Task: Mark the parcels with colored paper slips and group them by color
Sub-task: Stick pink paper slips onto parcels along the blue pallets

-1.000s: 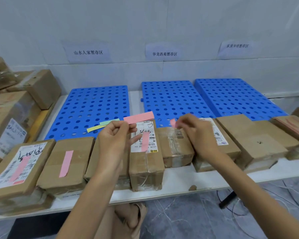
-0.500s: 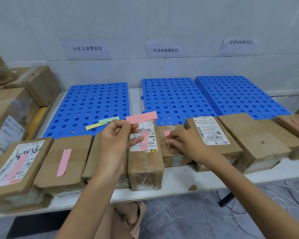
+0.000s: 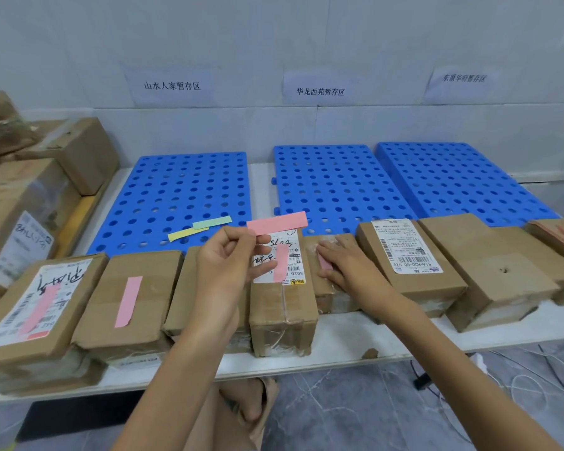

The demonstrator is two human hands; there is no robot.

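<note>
Right hand (image 3: pixel 345 265) is pressing pink slip (image 3: pixel 323 262) flat-fingered onto small parcel (image 3: pixel 334 296) right of labelled parcel (image 3: pixel 282 307) | left hand (image 3: pixel 227 258) is pinching spare slips (image 3: pixel 279 222) above it | advice: smoothing along full length.

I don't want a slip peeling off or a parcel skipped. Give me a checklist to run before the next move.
1. Placement: pink slip lies on the small taped parcel, pressed flat by the right hand: ok.
2. Slip firmly stuck: cannot tell.
3. Supply: spare pink strip pinched in the left hand: ok.
4. Next target: white-labelled parcel to the right carries no slip: ok.
5. Other colors: yellow slip and green slip lie on the left blue pallet: ok.
6. Parcels moved onto pallets: not ok, none.
</note>
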